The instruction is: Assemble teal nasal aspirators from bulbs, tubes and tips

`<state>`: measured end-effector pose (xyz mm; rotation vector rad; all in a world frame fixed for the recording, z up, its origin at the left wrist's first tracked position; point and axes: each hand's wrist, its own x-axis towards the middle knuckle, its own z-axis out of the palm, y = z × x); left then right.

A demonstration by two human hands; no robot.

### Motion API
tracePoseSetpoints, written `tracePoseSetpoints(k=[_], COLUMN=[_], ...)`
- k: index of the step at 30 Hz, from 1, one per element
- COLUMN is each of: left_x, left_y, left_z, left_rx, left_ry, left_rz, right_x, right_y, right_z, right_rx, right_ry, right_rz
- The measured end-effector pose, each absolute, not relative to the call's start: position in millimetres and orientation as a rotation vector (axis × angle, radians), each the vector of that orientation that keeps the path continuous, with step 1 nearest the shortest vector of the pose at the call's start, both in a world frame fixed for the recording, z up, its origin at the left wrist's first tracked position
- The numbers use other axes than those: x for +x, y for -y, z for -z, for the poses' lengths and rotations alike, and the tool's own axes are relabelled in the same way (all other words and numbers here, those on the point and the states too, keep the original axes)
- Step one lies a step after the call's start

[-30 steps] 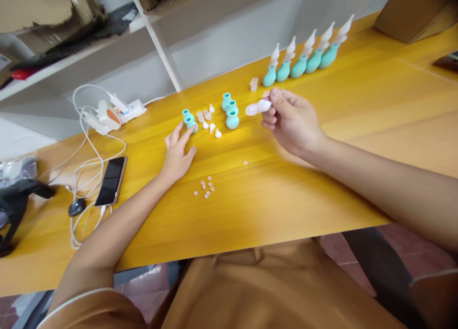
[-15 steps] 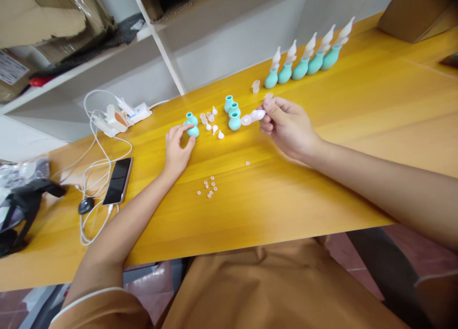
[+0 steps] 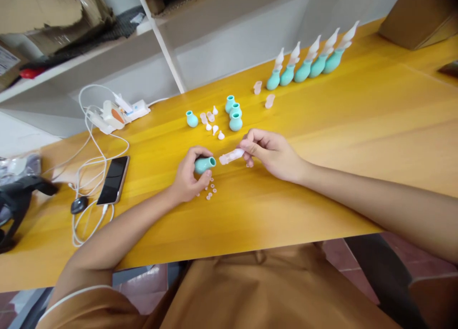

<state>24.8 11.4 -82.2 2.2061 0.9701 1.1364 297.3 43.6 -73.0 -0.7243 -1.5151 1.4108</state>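
My left hand [image 3: 189, 176] is closed around a teal squeeze bulb [image 3: 204, 164], whose open neck faces right. Between the fingertips of my right hand [image 3: 270, 152] is a translucent nozzle piece [image 3: 231, 156] with a white tip, its clear end pointing at the bulb's mouth with a small gap between them. Beneath my left hand lie several tiny clear rings [image 3: 210, 191]. Beyond it, one teal bulb [image 3: 192, 119] stands alone near some white tips [image 3: 215, 129] and clear connectors [image 3: 206, 117]. Three more open bulbs [image 3: 235, 122] stand grouped to the right of those.
A slanting row of bulbs with white nozzles fitted [image 3: 303, 71] stands at the back right, beside two loose clear connectors [image 3: 269, 101]. On the left are a phone [image 3: 113, 180], white cables, a power strip [image 3: 138, 110] and a black strapped device [image 3: 26, 200]. A cardboard box [image 3: 418, 16] stands back right.
My left hand has picked up one of the two left bulbs and brought it nearer. My right hand has moved nearer with the nozzle piece; a clear connector formerly by its fingers now shows on the table.
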Motion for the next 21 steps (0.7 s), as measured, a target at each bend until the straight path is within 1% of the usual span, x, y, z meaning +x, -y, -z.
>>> tracePoseSetpoints(k=[10,15,17,21], left_x=[32.7,33.2,34.0,35.1], left_y=[-14.7,-13.3,-13.2,-12.3], left_z=[72.5,71.7,71.0,70.7], left_rx=[2.286,2.335,2.386,2.48], left_ry=[-0.953,-0.989,-0.977,-0.936], left_rz=[-1.088,-1.071,-1.065,-0.982], right_x=[297.5,299.5,300.8,304.2], right_y=[-37.6,-38.5,-40.1,-42.0], right_z=[76.4,81.3,82.7,82.6], right_rx=[-0.711,-0.658,-0.62,-0.546], right_ry=[1.56,1.726,1.861,2.175], right_rz=[-1.409,-1.403,-1.272,-0.834])
